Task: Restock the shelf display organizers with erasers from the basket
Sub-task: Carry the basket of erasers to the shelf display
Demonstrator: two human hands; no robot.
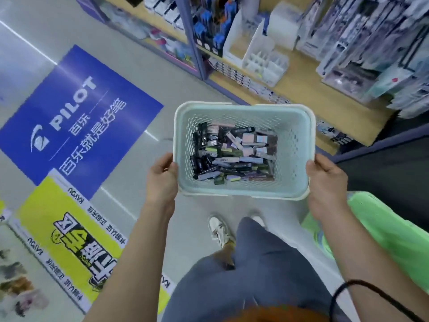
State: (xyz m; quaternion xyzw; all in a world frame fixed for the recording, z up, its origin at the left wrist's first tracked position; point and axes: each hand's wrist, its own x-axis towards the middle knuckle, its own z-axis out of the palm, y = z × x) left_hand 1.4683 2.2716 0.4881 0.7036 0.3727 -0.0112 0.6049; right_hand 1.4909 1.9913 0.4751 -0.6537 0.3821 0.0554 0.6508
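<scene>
Basket [295, 145] of erasers [234, 154] is clasped by left grip [162, 178] and right grip [325, 180]; carrying is judged in hand, far shelf organizers [264, 62] must be reached next.

A pale, glossy floor [144, 73] reflects thin streaks of overhead light. On it lie a blue PILOT floor sticker [76, 117] and, nearer, a yellow floor sticker [69, 240] with black lettering. At upper right stands a shelf [325, 98] with wood-coloured boards and a purple upright [189, 31].
</scene>
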